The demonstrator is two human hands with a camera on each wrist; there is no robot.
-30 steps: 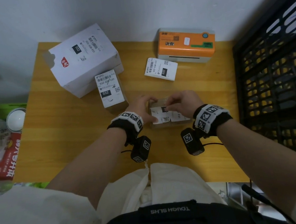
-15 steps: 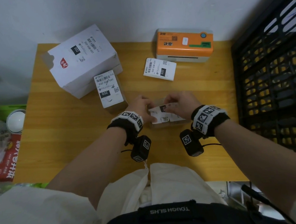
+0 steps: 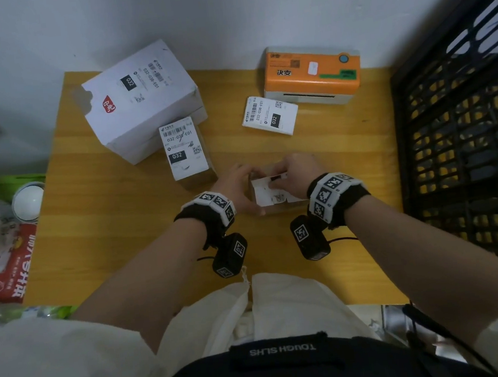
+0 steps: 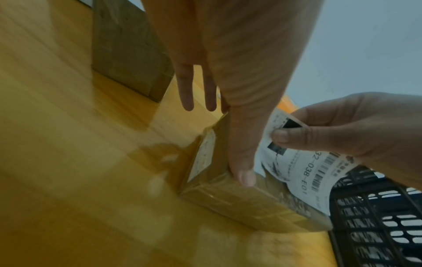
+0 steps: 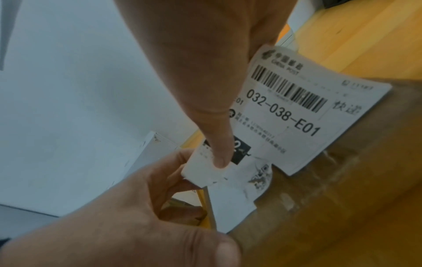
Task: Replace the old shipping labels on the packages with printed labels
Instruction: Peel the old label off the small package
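Note:
A small brown box (image 3: pixel 283 207) lies on the wooden table (image 3: pixel 109 232) in front of me. A white shipping label (image 3: pixel 265 193) marked 032-038-E01 is stuck on its top, torn at one end. My left hand (image 3: pixel 247 188) grips the box's left end, thumb on the near top edge (image 4: pixel 242 173). My right hand (image 3: pixel 277 178) pinches the label's lifted corner between thumb and forefinger (image 5: pixel 217 162). In the right wrist view that end of the label (image 5: pixel 285 112) curls up off the box (image 5: pixel 342 198).
A large white box (image 3: pixel 142 101) and a second labelled brown box (image 3: pixel 184 147) stand at the back left. A loose printed label (image 3: pixel 269 115) lies before the orange printer (image 3: pixel 311 73). A black crate (image 3: pixel 465 137) borders the right edge. Bags (image 3: pixel 9 266) lie left.
The right hand has drawn the label's corner up off the box top, so the label now curls where it lay flat. The left hand has kept its hold on the box.

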